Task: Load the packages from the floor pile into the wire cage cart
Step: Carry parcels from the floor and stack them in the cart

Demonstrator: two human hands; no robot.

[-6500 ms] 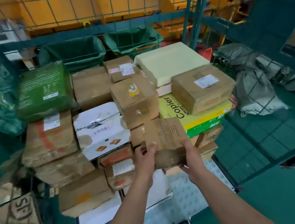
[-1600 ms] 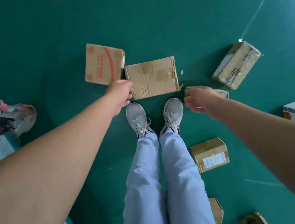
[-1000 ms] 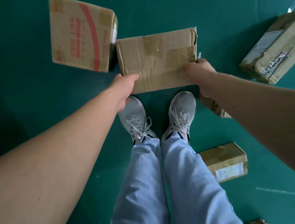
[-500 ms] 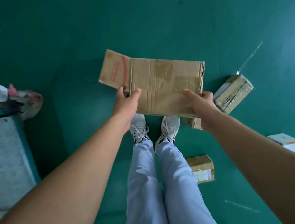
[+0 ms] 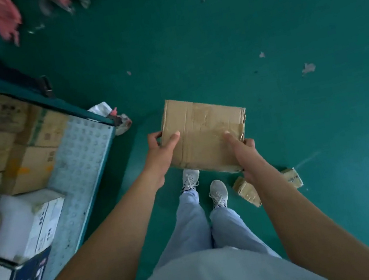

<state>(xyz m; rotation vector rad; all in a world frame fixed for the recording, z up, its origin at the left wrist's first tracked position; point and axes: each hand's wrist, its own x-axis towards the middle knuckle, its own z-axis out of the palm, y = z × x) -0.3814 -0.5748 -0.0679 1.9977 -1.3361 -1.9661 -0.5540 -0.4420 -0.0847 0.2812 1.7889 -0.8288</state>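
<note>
A flat brown cardboard box [image 5: 204,131] with tape across its top hangs above the green floor, held at both near corners. My left hand [image 5: 162,151] grips its left edge, thumb on top. My right hand [image 5: 242,148] grips its right near corner, thumb on top. The wire cage cart [image 5: 79,157] stands to the left, its perforated grey deck showing, with stacked cardboard packages [image 5: 22,152] inside.
A small taped parcel [image 5: 247,190] lies on the floor by my right shoe, with another [image 5: 292,176] just right of my forearm. A white and pink wad [image 5: 116,117] sits at the cart's corner. Crumpled bags [image 5: 1,16] lie at the top left. Open green floor spreads right.
I have lifted the brown box off the floor and turned left; the cart has come into view. The red-striped box and other floor parcels have dropped out of sight.
</note>
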